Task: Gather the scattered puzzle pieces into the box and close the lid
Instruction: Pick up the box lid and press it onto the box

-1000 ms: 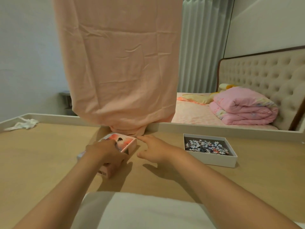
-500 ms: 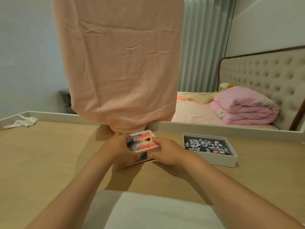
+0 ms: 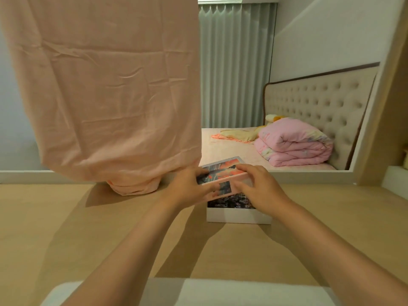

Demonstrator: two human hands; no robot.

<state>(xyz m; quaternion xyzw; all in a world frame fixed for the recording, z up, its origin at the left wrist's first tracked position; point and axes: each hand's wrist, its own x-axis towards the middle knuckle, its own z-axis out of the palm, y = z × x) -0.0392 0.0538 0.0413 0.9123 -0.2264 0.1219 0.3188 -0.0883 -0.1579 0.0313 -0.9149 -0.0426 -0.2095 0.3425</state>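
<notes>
Box point(image 3: 238, 216), white and low, stands on table point(image 3: 66, 228), 5 o'clock from frame centre. Peach cloth point(image 3: 106, 85) hangs at 10 o'clock, bottom end bunched on table, left of box. Bed point(image 3: 231, 146) with folded pink quilt point(image 3: 293, 146) behind, 3 o'clock. Lid point(image 3: 223, 171) with sunset picture held tilted just above box, not seated. Left hand point(image 3: 187, 186) grips lid's 9 o'clock end, right hand point(image 3: 260, 191) its 3 o'clock end, fingers curled over edges. Puzzle pieces point(image 3: 229, 200) lie inside box, visible under lid's near edge.
</notes>
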